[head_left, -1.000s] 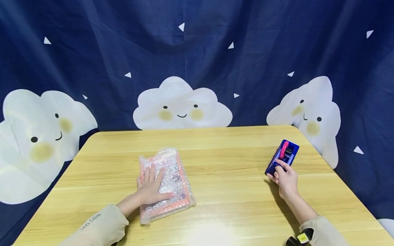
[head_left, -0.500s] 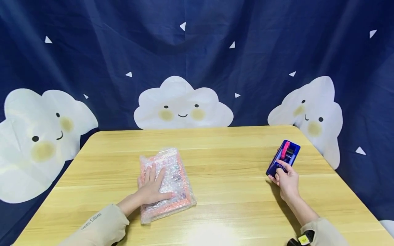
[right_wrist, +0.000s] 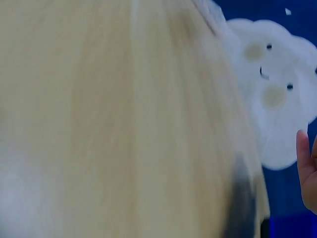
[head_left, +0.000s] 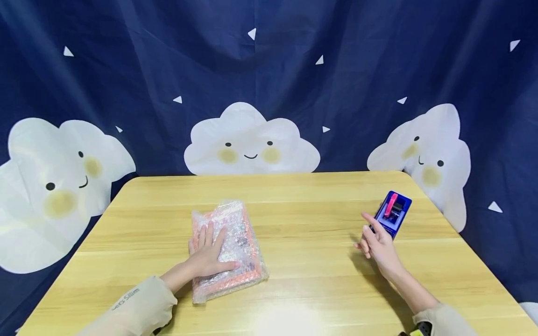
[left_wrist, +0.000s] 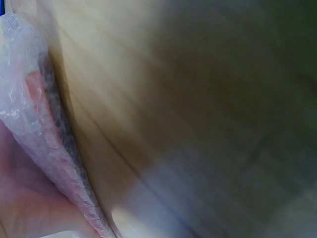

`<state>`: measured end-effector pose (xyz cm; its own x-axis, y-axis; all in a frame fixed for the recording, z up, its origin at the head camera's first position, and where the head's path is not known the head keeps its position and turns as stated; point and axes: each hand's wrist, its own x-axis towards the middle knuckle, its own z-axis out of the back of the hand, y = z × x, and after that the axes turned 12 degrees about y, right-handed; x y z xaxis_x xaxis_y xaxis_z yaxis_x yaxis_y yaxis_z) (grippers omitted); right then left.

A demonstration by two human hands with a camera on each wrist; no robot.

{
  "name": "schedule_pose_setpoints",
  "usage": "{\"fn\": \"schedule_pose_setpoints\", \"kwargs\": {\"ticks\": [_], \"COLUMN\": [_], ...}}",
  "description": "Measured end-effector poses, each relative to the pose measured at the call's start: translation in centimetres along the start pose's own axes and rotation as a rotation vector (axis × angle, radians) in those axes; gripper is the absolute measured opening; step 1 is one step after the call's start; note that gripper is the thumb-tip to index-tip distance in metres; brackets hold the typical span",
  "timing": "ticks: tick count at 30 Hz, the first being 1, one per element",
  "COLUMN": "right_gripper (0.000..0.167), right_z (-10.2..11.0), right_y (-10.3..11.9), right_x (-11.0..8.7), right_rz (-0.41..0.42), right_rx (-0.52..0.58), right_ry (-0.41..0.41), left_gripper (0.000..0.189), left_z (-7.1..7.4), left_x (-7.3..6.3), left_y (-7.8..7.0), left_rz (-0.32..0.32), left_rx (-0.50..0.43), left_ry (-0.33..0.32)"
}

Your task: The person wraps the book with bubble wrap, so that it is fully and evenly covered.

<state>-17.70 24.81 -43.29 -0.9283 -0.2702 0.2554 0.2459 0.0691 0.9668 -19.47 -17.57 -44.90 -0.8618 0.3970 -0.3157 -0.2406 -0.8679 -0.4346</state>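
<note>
My left hand (head_left: 210,256) rests on a flat, pink-edged thing in bubble wrap (head_left: 248,261), with the fingers spread across it. In the left wrist view, the bubble wrap (left_wrist: 34,94) lies against part of that hand (left_wrist: 29,203). At the right of the table is a blue tape dispenser (head_left: 388,226) carrying a pink roll. My right hand (head_left: 380,245) hovers just at its near left side, index finger extended and the others loosely bent, with nothing visible held. In the right wrist view only a bit of the hand (right_wrist: 308,173) shows.
Both things lie on a wooden table (head_left: 311,242) with rounded far corners. A dark blue curtain (head_left: 286,70) with white clouds hangs behind it. Bright glare sits near the table's front middle.
My right hand has let go of the tape dispenser's near end and drawn back a little to the left and toward me, its index finger extending. The left hand has stayed put.
</note>
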Motion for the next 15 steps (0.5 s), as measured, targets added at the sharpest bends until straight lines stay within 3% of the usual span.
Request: {"fn": "schedule_pose_setpoints", "kwargs": {"ticks": [6,15], "right_gripper": [0.042,0.036], "right_z": [-2.7,-6.7], "right_y": [0.4,0.6], "right_x": [1.6,4.1], "right_rz": [0.031,0.161], "right_rx": [-0.029,-0.065], "right_ry": [0.122,0.294], "left_gripper": [0.107,0.108], "left_z": [0.1,0.1], "left_x": [-0.2,-0.1], "left_y": [0.0,0.2], "left_rz": [0.012,0.014], "left_rx": [-0.002,-0.012], "left_ry": [0.009,0.016]}}
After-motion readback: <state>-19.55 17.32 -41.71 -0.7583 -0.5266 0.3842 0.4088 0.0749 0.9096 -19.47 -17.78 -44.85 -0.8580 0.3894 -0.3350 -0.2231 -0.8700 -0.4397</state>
